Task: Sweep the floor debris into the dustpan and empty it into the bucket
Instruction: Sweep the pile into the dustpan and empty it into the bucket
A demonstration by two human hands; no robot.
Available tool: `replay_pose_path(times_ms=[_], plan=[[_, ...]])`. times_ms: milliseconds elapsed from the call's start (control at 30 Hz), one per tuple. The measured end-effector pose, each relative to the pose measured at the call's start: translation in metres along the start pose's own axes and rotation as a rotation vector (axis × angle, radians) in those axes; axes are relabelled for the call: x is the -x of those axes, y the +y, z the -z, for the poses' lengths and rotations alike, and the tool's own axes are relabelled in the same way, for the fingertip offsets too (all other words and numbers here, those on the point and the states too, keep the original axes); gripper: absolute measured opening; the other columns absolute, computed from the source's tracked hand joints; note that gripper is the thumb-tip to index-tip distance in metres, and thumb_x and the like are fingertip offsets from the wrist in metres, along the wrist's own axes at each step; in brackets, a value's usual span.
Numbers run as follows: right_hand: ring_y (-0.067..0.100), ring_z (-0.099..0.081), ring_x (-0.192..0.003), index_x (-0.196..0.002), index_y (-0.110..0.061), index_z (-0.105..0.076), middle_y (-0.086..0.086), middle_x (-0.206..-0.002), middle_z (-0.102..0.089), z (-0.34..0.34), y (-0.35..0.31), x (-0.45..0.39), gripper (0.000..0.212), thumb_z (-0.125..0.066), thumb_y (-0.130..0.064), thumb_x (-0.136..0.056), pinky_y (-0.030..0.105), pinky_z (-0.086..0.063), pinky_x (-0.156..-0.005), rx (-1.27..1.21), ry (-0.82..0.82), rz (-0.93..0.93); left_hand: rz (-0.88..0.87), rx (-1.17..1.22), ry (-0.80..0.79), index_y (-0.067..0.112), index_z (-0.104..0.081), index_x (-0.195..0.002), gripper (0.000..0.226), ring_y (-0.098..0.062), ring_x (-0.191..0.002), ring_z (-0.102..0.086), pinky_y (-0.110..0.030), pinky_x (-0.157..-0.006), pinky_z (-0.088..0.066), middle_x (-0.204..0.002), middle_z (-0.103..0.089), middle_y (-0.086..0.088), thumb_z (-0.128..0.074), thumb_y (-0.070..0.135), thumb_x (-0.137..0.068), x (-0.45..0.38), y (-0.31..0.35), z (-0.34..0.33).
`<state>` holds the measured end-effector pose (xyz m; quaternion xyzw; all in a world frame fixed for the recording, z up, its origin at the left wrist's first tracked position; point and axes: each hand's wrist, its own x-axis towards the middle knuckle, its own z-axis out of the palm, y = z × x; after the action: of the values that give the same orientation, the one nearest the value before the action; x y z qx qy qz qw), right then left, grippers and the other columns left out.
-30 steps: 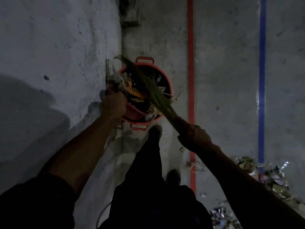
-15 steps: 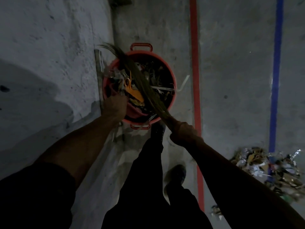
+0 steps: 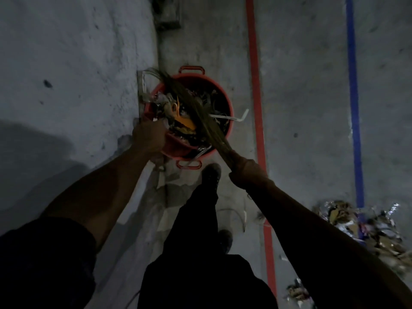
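**Broom and dustpan over the red bucket**

Our right hand (image 3: pixel 244 172) grips the grass broom (image 3: pixel 196 112), whose bristles lie slanted across the red bucket (image 3: pixel 225 101), already full of scraps. Our left hand (image 3: pixel 149 137) is at the bucket's near-left rim, fingers curled round the red dustpan (image 3: pixel 178 146) tipped into it. More debris (image 3: pixel 365 224) lies on the floor to the right, across a blue line (image 3: pixel 354 103).

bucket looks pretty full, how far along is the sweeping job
Done: the red bucket already holds debris. In hand: the left hand grips something at its rim, unclear what, while the right hand holds the broom across it. Left: a debris pile on the floor.
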<state>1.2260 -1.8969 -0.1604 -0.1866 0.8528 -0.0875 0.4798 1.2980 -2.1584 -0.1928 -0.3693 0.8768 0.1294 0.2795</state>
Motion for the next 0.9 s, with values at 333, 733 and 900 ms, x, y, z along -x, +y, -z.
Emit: replay_pose_path(times_ms=[333, 733, 900], plan=[[0.033, -0.065, -0.072, -0.151, -0.037, -0.022, 0.013, -0.115, -0.055, -0.024, 0.036, 0.126, 0.073, -0.058, -0.018, -0.09, 0.043, -0.06, -0.062, -0.246, 0.087, -0.002, 0.057, 0.211, 0.184, 0.005, -0.043, -0.141, 0.046, -0.035, -0.123, -0.049, -0.008, -0.053, -0.026, -0.136, -0.051, -0.019, -0.042, 0.028, -0.101, 0.1, -0.025, -0.012], [0.024, -0.052, -0.049, -0.133, -0.027, -0.048, 0.018, -0.081, -0.052, -0.08, 0.146, 0.261, 0.047, -0.062, -0.011, -0.092, 0.03, -0.045, -0.048, -1.128, 0.074, -0.078, -0.234, 0.052, 0.27, 0.002, -0.055, -0.12, 0.033, -0.041, -0.108, -0.056, -0.045, -0.087, -0.045, -0.118, -0.057, -0.025, -0.047, 0.025, -0.098, 0.281, -0.015, -0.041], [0.026, -0.051, -0.054, -0.134, -0.013, -0.045, 0.018, -0.083, -0.05, -0.09, 0.178, 0.295, 0.038, -0.053, -0.008, -0.096, 0.029, -0.046, -0.046, -1.235, 0.152, -0.087, -0.187, 0.071, 0.205, 0.007, -0.043, -0.13, 0.041, -0.043, -0.114, -0.051, -0.049, -0.087, -0.043, -0.129, -0.05, -0.022, -0.041, 0.036, -0.1, 0.306, 0.006, -0.069]])
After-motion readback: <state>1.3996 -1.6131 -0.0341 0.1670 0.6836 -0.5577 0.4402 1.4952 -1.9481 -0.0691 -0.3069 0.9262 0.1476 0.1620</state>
